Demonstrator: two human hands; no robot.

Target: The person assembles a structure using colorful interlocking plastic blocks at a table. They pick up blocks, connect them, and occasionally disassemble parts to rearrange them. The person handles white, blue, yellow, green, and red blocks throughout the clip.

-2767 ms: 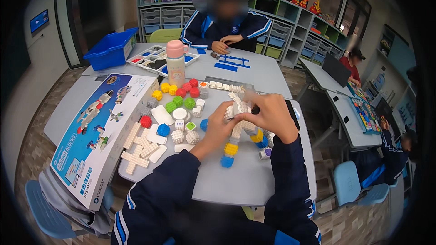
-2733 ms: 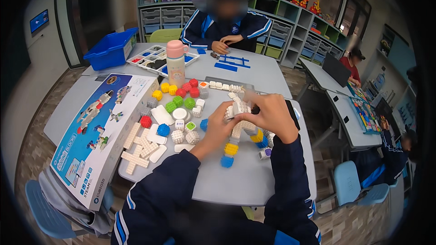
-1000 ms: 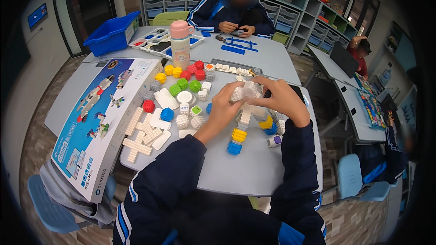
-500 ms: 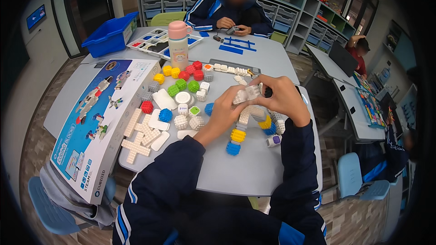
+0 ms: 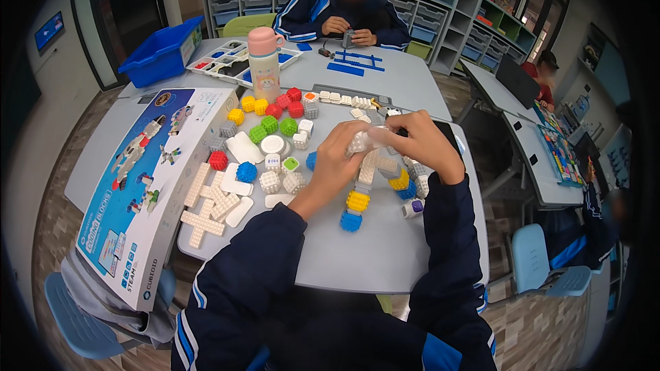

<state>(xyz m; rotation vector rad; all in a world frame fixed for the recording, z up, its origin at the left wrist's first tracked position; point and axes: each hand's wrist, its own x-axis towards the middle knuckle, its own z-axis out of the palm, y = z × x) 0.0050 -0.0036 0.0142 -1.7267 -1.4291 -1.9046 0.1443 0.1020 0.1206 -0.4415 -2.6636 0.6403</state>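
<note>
Above the right half of the table, both hands are closed on a whitish studded building block (image 5: 359,141). My left hand (image 5: 335,165) grips its near left side. From the other side my right hand (image 5: 432,145) pinches at it; its fingertips partly cover the piece. Just below the hands is a built model, its legs made of a pale beam (image 5: 368,167), a yellow block (image 5: 357,200) and a blue block (image 5: 351,221). A second leg with a yellow block (image 5: 399,180) stands to the right. How the held block relates to the model is hidden by my fingers.
Loose red (image 5: 295,94), green (image 5: 288,126) and white blocks lie left of my hands, beside white beams (image 5: 203,222). A pink-lidded bottle (image 5: 264,69), a large box (image 5: 151,185) and a blue bin (image 5: 159,55) stand farther left. Across the table, a person handles a grey part (image 5: 348,39).
My right hand's fingers have shifted from arching around the whitish block to pinching down at it. The view has moved slightly. Across the table, the person has raised the grey part.
</note>
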